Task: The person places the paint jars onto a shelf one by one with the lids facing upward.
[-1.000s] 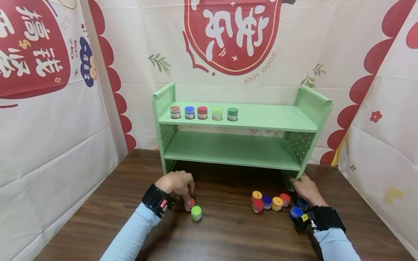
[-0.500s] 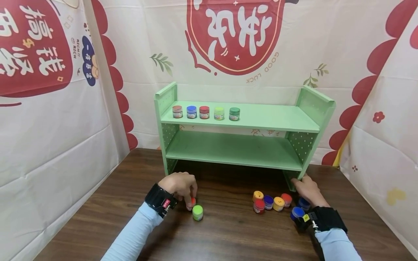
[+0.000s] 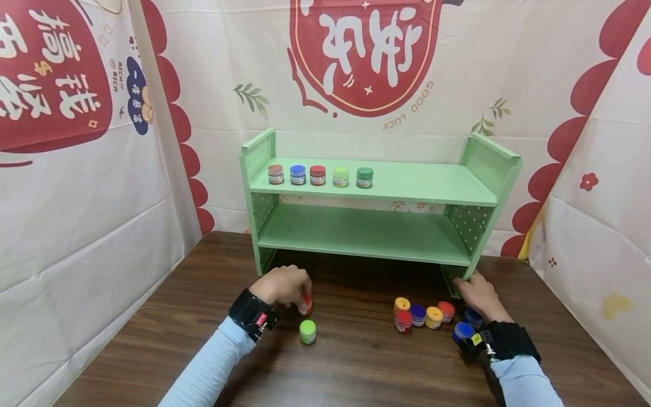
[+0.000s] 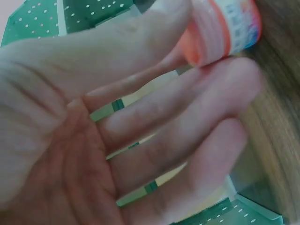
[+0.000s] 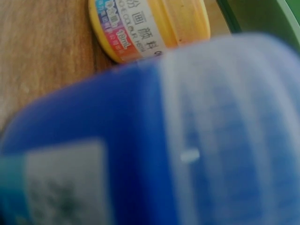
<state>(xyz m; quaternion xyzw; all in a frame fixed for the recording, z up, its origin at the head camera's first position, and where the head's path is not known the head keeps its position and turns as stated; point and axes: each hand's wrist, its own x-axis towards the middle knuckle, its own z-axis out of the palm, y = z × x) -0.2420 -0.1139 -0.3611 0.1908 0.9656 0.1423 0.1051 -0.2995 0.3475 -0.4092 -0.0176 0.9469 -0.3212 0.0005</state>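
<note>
My left hand [image 3: 281, 285] pinches a red-orange paint jar [image 3: 306, 306] between thumb and fingertips, low over the table in front of the shelf. The left wrist view shows the jar [image 4: 236, 26] tipped on its side, its cap toward the palm. Just in front of it stands a lime-green paint jar [image 3: 307, 332]. My right hand [image 3: 480, 294] grips the foot of the green shelf [image 3: 366, 232] on the right, its fingertips partly hidden by the side panel. Two blue jars [image 3: 463, 332] stand beside that wrist; one blue jar [image 5: 131, 140] fills much of the right wrist view.
On the upper shelf board, several paint jars [image 3: 317, 176] stand in a row at the left. A loose group of red, yellow and purple jars [image 3: 418, 315] stands on the wooden table [image 3: 366, 367] left of my right hand. Printed cloth [image 3: 376, 135] hangs behind the shelf.
My left hand has moved the red-orange jar slightly right and toward the shelf, away from the lime-green jar. My right hand has stayed at the shelf's foot.
</note>
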